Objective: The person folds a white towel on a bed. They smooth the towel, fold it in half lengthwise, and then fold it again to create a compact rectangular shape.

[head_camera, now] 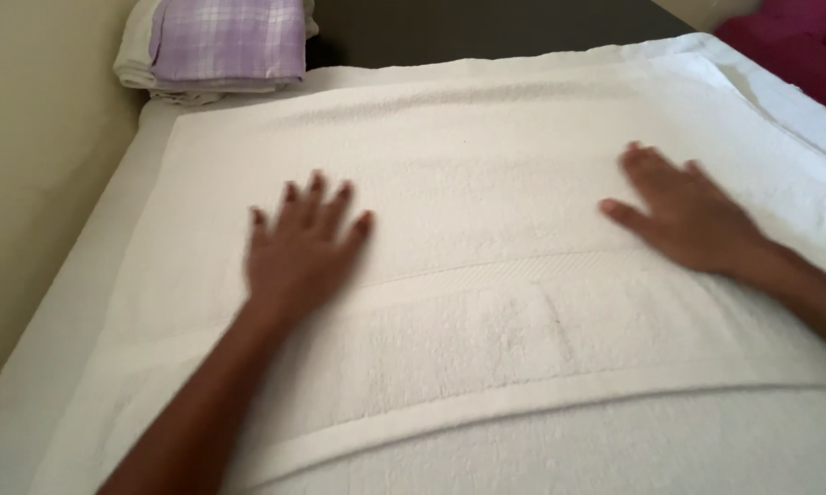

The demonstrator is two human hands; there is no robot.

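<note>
A large white towel (486,174) lies spread flat over a white surface and fills most of the view. My left hand (301,246) rests palm down on it, left of the middle, fingers spread. My right hand (683,213) lies flat on the towel further right, fingers apart and pointing left and away. Both hands are blurred. Neither holds anything. A woven band (514,275) crosses the towel just below my hands.
A folded stack of cloth with a purple checked piece (225,41) on top sits at the far left corner. A cream wall (28,165) runs along the left side. Something magenta (798,41) shows at the top right.
</note>
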